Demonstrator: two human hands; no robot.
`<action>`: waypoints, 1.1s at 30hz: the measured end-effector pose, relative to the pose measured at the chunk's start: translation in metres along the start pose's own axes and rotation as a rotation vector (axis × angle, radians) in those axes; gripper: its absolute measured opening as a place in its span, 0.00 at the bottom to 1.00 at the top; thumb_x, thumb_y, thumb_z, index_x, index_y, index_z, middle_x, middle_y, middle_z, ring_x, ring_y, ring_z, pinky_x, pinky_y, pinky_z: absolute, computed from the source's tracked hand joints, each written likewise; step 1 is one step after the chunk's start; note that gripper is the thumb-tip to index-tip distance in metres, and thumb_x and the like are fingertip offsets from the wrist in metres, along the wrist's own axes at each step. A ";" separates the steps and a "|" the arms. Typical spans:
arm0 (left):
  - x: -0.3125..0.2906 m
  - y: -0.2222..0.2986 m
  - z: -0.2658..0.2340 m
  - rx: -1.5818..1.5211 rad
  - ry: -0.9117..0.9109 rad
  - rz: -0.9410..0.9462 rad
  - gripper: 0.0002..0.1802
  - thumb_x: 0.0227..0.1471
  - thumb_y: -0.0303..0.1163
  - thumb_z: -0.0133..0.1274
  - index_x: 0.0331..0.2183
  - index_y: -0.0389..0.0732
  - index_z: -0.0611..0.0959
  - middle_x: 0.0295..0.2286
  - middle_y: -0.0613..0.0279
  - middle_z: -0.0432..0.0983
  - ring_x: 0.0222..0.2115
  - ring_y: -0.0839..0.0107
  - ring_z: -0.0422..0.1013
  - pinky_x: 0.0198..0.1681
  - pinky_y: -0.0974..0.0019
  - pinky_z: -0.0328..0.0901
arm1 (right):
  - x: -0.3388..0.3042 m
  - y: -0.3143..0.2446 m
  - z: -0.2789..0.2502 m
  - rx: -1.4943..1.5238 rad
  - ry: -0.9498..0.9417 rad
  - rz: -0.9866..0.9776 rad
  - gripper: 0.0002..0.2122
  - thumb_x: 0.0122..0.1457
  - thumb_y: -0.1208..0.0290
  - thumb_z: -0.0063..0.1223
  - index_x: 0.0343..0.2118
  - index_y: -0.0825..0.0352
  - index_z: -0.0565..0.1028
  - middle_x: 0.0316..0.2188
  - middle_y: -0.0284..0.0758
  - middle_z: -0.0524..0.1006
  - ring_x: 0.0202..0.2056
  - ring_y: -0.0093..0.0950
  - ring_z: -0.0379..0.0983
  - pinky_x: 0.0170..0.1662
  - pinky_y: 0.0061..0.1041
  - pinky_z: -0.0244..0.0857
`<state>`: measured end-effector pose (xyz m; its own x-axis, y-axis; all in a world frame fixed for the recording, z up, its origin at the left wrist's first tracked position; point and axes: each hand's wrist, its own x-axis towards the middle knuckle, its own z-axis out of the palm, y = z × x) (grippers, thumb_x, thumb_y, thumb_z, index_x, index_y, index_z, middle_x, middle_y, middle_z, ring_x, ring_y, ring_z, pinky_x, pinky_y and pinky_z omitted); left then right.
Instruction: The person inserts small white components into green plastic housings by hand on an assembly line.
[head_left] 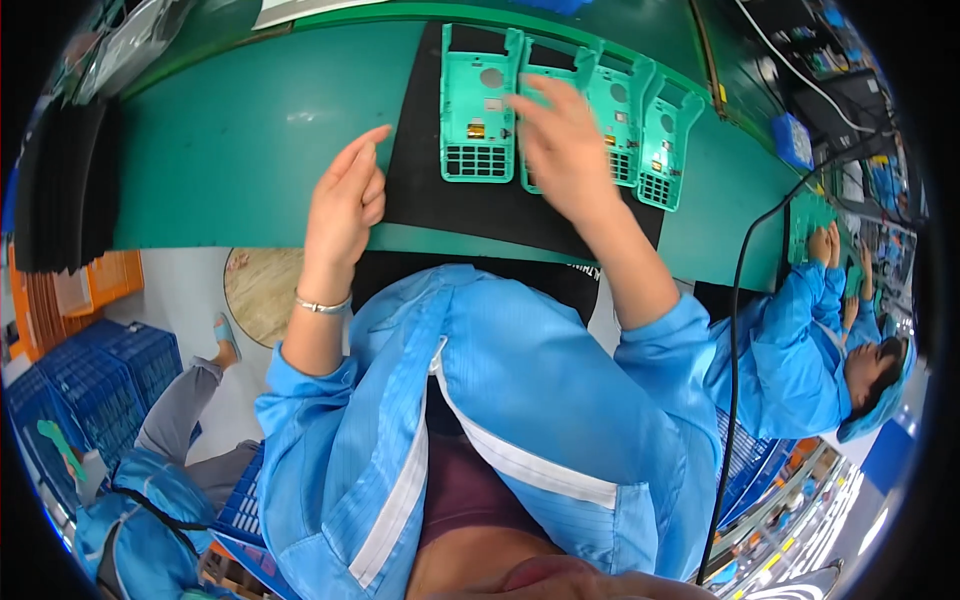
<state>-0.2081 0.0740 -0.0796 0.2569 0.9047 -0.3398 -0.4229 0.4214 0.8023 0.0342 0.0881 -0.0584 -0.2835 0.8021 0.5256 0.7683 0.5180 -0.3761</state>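
Several green plastic housings with square-grid ends lie side by side on a black mat (420, 190). The leftmost housing (478, 108) shows fully, with a round mark, a pale patch and a small gold-and-dark patch inside. My right hand (565, 150), a little blurred, is over the second housing (545, 58) and hides much of it. Its fingers are apart and I see nothing held. The rightmost housing (664, 150) lies tilted. Left of the mat, my left hand (345, 195) hovers above the green table (250, 170), thumb and index pressed together; whatever may be between them cannot be made out.
A stack of black sheets (68, 185) stands at the table's left end. A black cable (738, 330) hangs at my right. Beyond it a co-worker in blue (790, 340) works at the same bench. Blue crates (125, 370) and another person (150, 500) are at lower left.
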 end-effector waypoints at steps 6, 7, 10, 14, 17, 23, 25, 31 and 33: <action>0.015 -0.011 0.094 0.666 0.050 -0.089 0.21 0.55 0.34 0.42 0.50 0.38 0.66 0.14 0.78 0.52 0.12 0.88 0.48 0.13 0.81 0.43 | -0.099 0.140 -0.159 -0.225 0.153 0.918 0.17 0.53 0.61 0.48 0.43 0.66 0.71 0.39 0.46 0.72 0.41 0.42 0.69 0.43 0.33 0.64; 0.012 -0.011 0.124 0.698 0.044 -0.095 0.21 0.55 0.34 0.42 0.50 0.38 0.66 0.14 0.78 0.53 0.12 0.88 0.48 0.13 0.81 0.43 | -0.112 0.157 -0.194 -0.086 0.040 0.949 0.23 0.51 0.54 0.48 0.43 0.70 0.69 0.38 0.49 0.72 0.41 0.43 0.70 0.43 0.31 0.63; 0.015 0.002 0.191 0.503 -0.020 -0.127 0.21 0.55 0.34 0.43 0.49 0.36 0.66 0.13 0.79 0.50 0.11 0.89 0.46 0.11 0.82 0.41 | -0.126 0.199 -0.265 0.215 0.188 1.142 0.29 0.47 0.62 0.57 0.47 0.78 0.62 0.35 0.44 0.74 0.38 0.29 0.70 0.42 0.24 0.62; -0.005 -0.052 0.262 0.249 -0.102 -0.186 0.21 0.56 0.32 0.42 0.49 0.33 0.65 0.12 0.79 0.49 0.10 0.89 0.43 0.10 0.83 0.38 | -0.184 0.226 -0.346 0.615 0.349 1.321 0.31 0.45 0.71 0.58 0.51 0.78 0.57 0.37 0.44 0.72 0.39 0.29 0.70 0.42 0.26 0.65; -0.026 -0.095 0.325 0.080 -0.101 -0.166 0.21 0.56 0.28 0.37 0.51 0.32 0.62 0.12 0.79 0.49 0.09 0.90 0.42 0.09 0.84 0.39 | -0.246 0.248 -0.414 1.138 0.260 1.310 0.18 0.45 0.75 0.56 0.41 0.74 0.68 0.32 0.38 0.74 0.32 0.26 0.72 0.35 0.25 0.68; -0.031 -0.156 0.498 -0.417 -0.227 -0.251 0.19 0.57 0.30 0.29 0.48 0.35 0.66 0.13 0.75 0.55 0.08 0.86 0.44 0.09 0.82 0.42 | -0.359 0.277 -0.508 1.226 0.703 1.195 0.19 0.46 0.75 0.53 0.43 0.75 0.66 0.33 0.39 0.74 0.33 0.28 0.73 0.37 0.25 0.68; -0.011 -0.177 0.522 -0.581 -0.263 -0.302 0.14 0.58 0.30 0.30 0.33 0.40 0.72 0.12 0.75 0.52 0.08 0.84 0.44 0.10 0.80 0.43 | -0.375 0.284 -0.530 1.220 0.838 1.133 0.18 0.47 0.75 0.53 0.42 0.72 0.66 0.33 0.38 0.74 0.32 0.27 0.73 0.36 0.26 0.69; -0.016 -0.169 0.673 -0.379 -0.462 -0.339 0.23 0.56 0.26 0.35 0.55 0.36 0.58 0.14 0.74 0.47 0.10 0.85 0.42 0.11 0.80 0.42 | -0.398 0.326 -0.575 1.170 1.323 1.051 0.14 0.48 0.74 0.52 0.40 0.69 0.68 0.32 0.36 0.74 0.34 0.28 0.72 0.39 0.30 0.67; -0.023 -0.178 0.689 -0.280 -0.458 -0.335 0.21 0.57 0.29 0.36 0.52 0.36 0.62 0.15 0.73 0.51 0.11 0.85 0.44 0.12 0.80 0.43 | -0.394 0.347 -0.590 1.114 1.447 1.046 0.14 0.49 0.74 0.52 0.39 0.69 0.68 0.32 0.36 0.74 0.34 0.29 0.72 0.40 0.29 0.66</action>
<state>0.4594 -0.0650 0.1237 0.7346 0.6284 -0.2560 -0.4503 0.7337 0.5088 0.7512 -0.2236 0.0547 0.8869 0.3795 -0.2635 -0.4346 0.4919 -0.7544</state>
